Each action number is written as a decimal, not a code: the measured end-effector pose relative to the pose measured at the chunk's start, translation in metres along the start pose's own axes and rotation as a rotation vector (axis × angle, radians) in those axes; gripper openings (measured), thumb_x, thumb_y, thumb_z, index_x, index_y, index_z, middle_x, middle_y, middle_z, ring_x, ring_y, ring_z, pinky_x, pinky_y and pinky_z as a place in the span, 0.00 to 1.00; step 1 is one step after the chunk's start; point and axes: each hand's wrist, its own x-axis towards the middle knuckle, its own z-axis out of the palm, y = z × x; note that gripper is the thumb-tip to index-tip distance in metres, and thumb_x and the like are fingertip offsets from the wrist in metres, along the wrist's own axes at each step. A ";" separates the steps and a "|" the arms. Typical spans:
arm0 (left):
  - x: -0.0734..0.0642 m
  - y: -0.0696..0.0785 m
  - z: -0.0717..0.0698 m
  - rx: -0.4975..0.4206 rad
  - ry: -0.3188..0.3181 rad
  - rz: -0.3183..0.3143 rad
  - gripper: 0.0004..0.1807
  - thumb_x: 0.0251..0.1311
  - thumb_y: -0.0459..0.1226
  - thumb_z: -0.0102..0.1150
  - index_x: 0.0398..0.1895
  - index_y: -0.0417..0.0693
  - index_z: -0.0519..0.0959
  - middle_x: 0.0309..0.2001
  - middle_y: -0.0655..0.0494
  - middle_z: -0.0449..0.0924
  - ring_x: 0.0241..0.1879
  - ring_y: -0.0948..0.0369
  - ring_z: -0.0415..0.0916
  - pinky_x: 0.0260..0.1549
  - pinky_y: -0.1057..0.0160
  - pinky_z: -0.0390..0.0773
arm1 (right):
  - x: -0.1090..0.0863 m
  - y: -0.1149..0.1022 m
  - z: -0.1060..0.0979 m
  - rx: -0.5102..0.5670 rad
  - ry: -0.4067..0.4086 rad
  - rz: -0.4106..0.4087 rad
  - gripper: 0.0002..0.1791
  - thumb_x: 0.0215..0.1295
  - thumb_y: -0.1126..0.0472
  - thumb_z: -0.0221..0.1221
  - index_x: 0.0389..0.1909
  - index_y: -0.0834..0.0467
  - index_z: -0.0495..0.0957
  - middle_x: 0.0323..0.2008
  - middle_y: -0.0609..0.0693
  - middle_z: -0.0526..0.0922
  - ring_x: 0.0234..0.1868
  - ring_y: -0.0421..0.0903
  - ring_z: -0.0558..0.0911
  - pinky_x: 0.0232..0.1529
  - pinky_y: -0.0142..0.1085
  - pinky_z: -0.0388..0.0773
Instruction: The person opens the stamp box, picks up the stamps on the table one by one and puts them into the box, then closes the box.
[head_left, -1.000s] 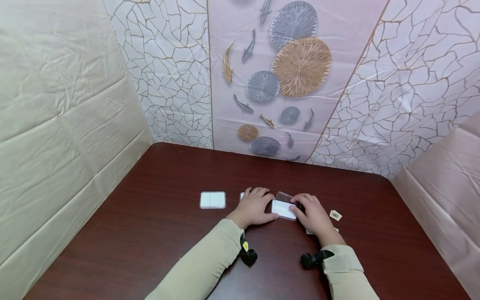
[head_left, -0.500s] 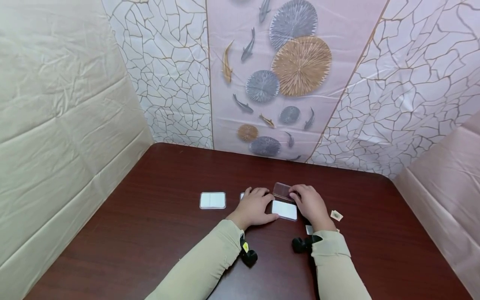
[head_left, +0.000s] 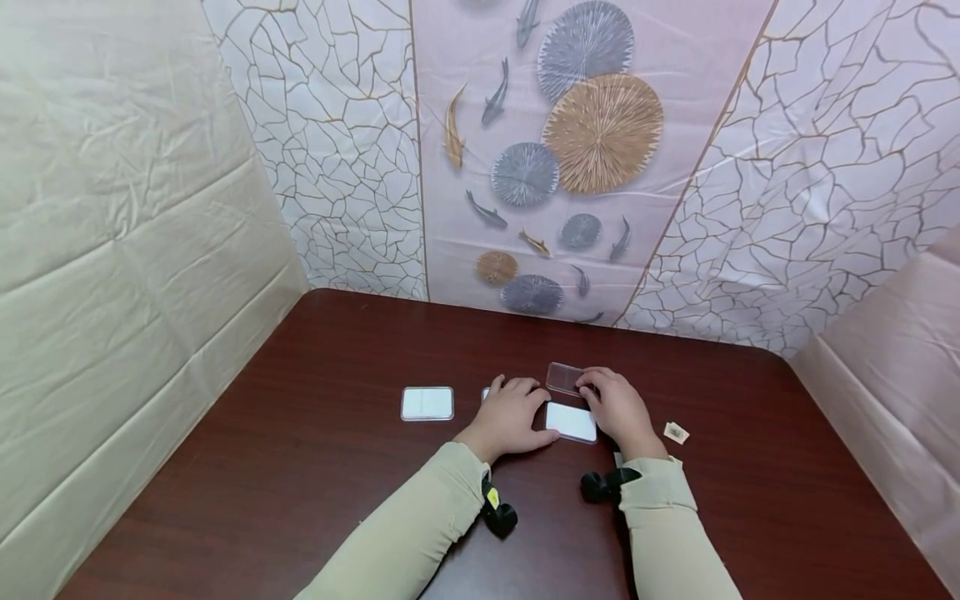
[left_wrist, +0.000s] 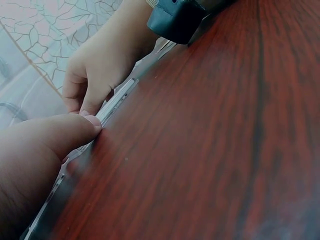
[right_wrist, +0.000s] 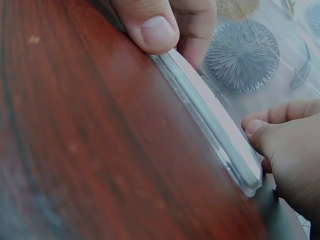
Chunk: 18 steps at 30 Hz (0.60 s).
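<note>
A shallow clear plastic case (head_left: pixel 572 422) filled with a white insert lies on the brown table in front of me. My left hand (head_left: pixel 506 419) steadies its left end, with the thumb (left_wrist: pixel 75 131) at the near corner and a finger at the far one. Just behind the case is its transparent lid (head_left: pixel 562 377), swung back from the white insert. My right hand (head_left: pixel 618 408) holds the lid's right end between thumb and fingers. In the right wrist view, the case's long edge (right_wrist: pixel 205 132) runs between both hands.
To the left lies another white-filled clear case (head_left: pixel 427 403). A further one (head_left: pixel 485 393) is mostly hidden under my left hand. Small stamp-like paper pieces (head_left: pixel 676 432) lie right of my right hand. Patterned cloth (head_left: pixel 525 167) hangs behind the table.
My right hand has moved slightly back and away from me with the clear lid, uncovering the white insert. The left hand has stayed in place at the case.
</note>
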 end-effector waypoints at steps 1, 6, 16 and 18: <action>0.000 0.000 0.000 0.002 0.000 0.000 0.36 0.61 0.67 0.54 0.65 0.60 0.76 0.67 0.56 0.71 0.69 0.57 0.65 0.70 0.43 0.57 | 0.000 0.000 0.000 0.000 0.001 0.001 0.08 0.74 0.61 0.58 0.47 0.56 0.84 0.61 0.58 0.78 0.62 0.60 0.76 0.61 0.58 0.71; 0.000 0.001 -0.001 -0.004 0.007 0.000 0.36 0.60 0.68 0.54 0.66 0.59 0.76 0.67 0.57 0.72 0.69 0.58 0.66 0.70 0.43 0.57 | 0.000 0.001 -0.001 0.003 0.006 -0.001 0.08 0.74 0.61 0.58 0.47 0.56 0.84 0.61 0.58 0.78 0.62 0.60 0.75 0.61 0.58 0.71; -0.011 -0.021 -0.008 -0.038 0.056 -0.009 0.38 0.58 0.67 0.56 0.66 0.56 0.74 0.65 0.57 0.73 0.67 0.57 0.67 0.70 0.43 0.57 | -0.001 -0.007 0.001 0.030 0.112 -0.098 0.10 0.73 0.57 0.59 0.47 0.57 0.83 0.60 0.57 0.79 0.63 0.60 0.74 0.62 0.58 0.69; -0.017 -0.032 -0.011 -0.044 0.070 -0.010 0.39 0.57 0.67 0.57 0.66 0.55 0.74 0.65 0.56 0.73 0.67 0.57 0.67 0.70 0.43 0.57 | -0.001 -0.015 0.004 0.048 0.126 -0.160 0.10 0.72 0.57 0.61 0.47 0.56 0.83 0.58 0.56 0.81 0.62 0.58 0.75 0.62 0.56 0.69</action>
